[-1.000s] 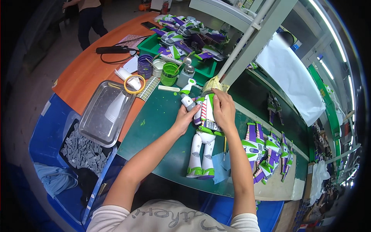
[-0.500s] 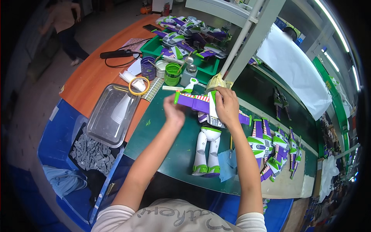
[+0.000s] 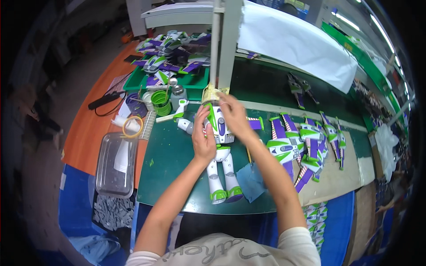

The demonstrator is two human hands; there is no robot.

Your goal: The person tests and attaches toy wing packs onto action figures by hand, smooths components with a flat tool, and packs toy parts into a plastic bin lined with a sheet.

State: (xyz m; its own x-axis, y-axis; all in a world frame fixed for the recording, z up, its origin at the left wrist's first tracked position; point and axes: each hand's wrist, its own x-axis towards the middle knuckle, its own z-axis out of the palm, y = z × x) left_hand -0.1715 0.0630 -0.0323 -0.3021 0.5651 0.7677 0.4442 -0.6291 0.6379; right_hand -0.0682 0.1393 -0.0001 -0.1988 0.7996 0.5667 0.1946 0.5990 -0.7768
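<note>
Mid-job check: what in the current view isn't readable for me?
Head view:
- Right hand: motion-blurred; fingertip contact with the winged pack is unclear.
- Toy figure: its upper body is hidden by the pack and left hand.
- Grey parts: too small to count; the metal tray overlaps them.
- Green-and-white parts: the worktop covers their far end.

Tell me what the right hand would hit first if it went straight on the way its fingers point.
The right hand would probably meet the yellowish wrapping by the grey post first, though depth is unclear.
</note>
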